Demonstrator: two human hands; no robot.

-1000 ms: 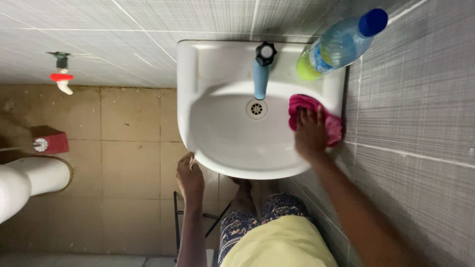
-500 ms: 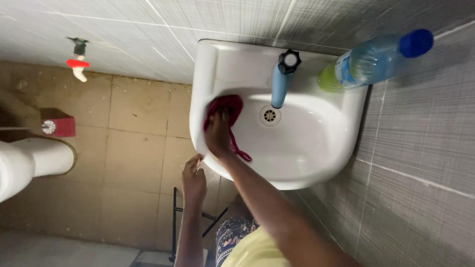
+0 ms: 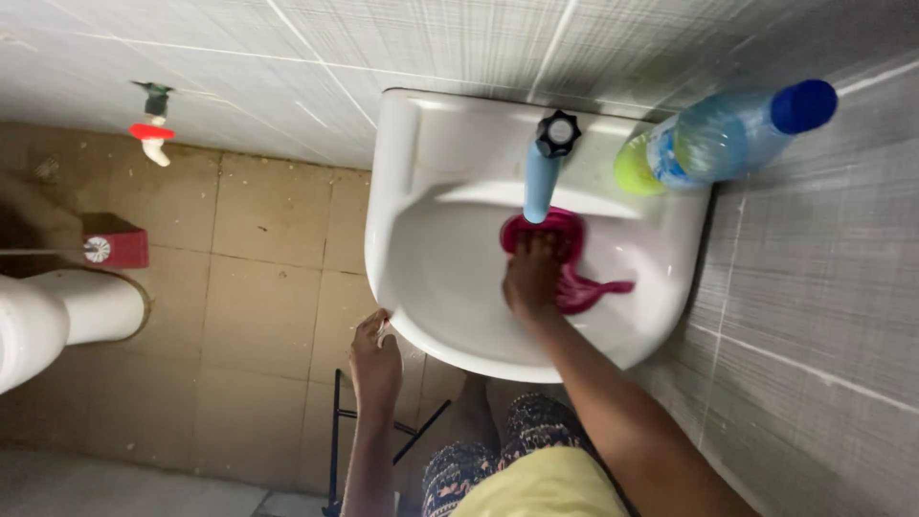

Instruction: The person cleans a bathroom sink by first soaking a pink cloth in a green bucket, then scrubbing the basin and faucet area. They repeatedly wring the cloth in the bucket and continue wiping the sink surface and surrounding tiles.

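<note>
One crumpled pink cloth (image 3: pixel 560 258) — glossy oval basin (image 3: pixel 450 278)

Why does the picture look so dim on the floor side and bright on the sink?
Head view: light falls on the white sink, which shines; the floor lies in dull shadow; the right hand on the pink cloth is slightly blurred.
</note>
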